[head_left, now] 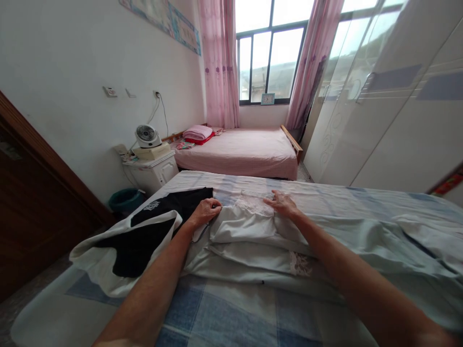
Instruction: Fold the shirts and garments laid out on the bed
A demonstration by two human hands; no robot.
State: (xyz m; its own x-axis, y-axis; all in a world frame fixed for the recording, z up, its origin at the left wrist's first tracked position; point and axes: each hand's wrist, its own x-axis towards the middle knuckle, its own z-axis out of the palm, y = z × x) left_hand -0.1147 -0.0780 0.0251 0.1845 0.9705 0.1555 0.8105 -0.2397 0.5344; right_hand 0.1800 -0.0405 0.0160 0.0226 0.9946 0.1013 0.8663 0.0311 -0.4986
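Observation:
A pale green garment (246,230) with white lace trim lies spread and rumpled across the bed in front of me. My left hand (207,212) has its fingers closed on the garment's left edge, beside a black-and-white garment (191,200). Over the lace part (253,203) at the far edge, my right hand (284,203) rests with its fingers apart, touching the cloth. A second lace patch (301,264) shows nearer to me, between my forearms. The black-and-white garment has a small light print and lies partly behind my left forearm.
All this cloth lies on a blue-and-white checked bedsheet (217,313). More pale fabric (427,231) stretches to the right. Beyond are a pink bed (249,152), a white nightstand (155,171) bearing a fan (147,136), a bin (125,200) and a white wardrobe (390,125).

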